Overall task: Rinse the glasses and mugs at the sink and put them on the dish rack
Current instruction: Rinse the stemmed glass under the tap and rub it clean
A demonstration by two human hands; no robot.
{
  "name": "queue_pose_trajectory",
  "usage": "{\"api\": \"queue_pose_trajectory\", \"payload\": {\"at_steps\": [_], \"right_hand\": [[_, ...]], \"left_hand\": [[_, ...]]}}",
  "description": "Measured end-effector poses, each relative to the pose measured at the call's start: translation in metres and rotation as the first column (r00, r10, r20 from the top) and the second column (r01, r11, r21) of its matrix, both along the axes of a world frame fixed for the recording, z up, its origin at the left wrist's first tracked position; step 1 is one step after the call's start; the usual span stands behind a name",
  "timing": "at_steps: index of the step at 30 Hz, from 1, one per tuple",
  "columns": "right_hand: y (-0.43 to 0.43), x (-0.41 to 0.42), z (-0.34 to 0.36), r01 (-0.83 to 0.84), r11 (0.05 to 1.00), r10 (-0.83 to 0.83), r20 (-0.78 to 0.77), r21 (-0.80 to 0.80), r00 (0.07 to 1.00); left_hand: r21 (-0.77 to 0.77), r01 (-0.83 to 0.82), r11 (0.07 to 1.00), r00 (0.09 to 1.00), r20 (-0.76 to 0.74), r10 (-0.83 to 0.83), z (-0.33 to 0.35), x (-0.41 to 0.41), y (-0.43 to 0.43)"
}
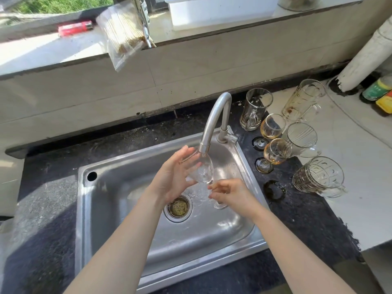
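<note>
A clear stemmed glass (203, 171) is tilted under the tap spout (204, 147) over the steel sink (118, 200), with water running into it. My left hand (176, 177) cups the bowl of the glass with fingers spread. My right hand (229, 193) pinches its stem just above the foot. On the counter to the right stand two stemmed glasses with amber residue (272, 126) (276, 152), two tall glass mugs (255, 109) (302, 100), a clear tumbler (302, 139) and a patterned glass mug (318, 177).
The sink drain strainer (177, 207) lies below my hands. Bottles (379, 94) and a white pipe (367, 56) stand at the far right. A red lighter (75, 28) and a plastic bag of sticks (123, 35) rest on the window ledge. No dish rack is in view.
</note>
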State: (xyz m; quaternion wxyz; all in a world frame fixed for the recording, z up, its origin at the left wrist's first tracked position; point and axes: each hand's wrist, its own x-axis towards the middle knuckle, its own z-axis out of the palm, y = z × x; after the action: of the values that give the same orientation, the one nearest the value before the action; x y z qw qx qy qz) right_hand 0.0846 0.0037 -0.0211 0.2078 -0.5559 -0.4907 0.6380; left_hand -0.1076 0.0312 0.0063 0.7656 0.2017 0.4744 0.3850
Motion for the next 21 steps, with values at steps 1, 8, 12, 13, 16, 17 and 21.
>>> {"api": "queue_pose_trajectory", "payload": {"at_steps": [1,8,12,13,16,17,21], "right_hand": [[0.000,-0.002,0.001,-0.008,1.000,0.007,0.025,0.030,1.000],[0.010,-0.009,0.023,0.107,0.994,-0.104,-0.213,0.002,0.972],[0.016,-0.003,0.026,0.210,0.965,-0.253,-0.341,-0.157,0.906],[0.015,-0.004,0.024,0.203,0.967,-0.241,-0.311,-0.152,0.919],[0.015,-0.005,0.014,0.232,0.963,-0.254,-0.164,-0.139,0.953],[0.016,-0.005,0.011,0.274,0.953,-0.288,-0.106,-0.130,0.952],[0.026,-0.003,0.009,0.414,0.906,-0.411,0.044,-0.086,0.910]], "left_hand": [[0.029,0.043,0.999,0.993,-0.110,-0.040,-0.001,-0.004,-0.003],[0.116,-0.081,0.990,0.988,-0.122,0.095,0.005,-0.030,-0.001],[0.168,-0.079,0.983,0.994,-0.057,0.090,0.011,-0.035,-0.001],[0.165,-0.091,0.982,0.994,-0.043,0.099,0.012,-0.035,-0.001],[0.189,-0.006,0.982,0.976,-0.214,0.047,0.016,-0.027,-0.002],[0.224,0.082,0.971,0.941,-0.339,-0.001,0.019,-0.021,-0.002],[0.295,0.346,0.891,0.750,-0.657,-0.074,0.022,0.005,-0.009]]}}
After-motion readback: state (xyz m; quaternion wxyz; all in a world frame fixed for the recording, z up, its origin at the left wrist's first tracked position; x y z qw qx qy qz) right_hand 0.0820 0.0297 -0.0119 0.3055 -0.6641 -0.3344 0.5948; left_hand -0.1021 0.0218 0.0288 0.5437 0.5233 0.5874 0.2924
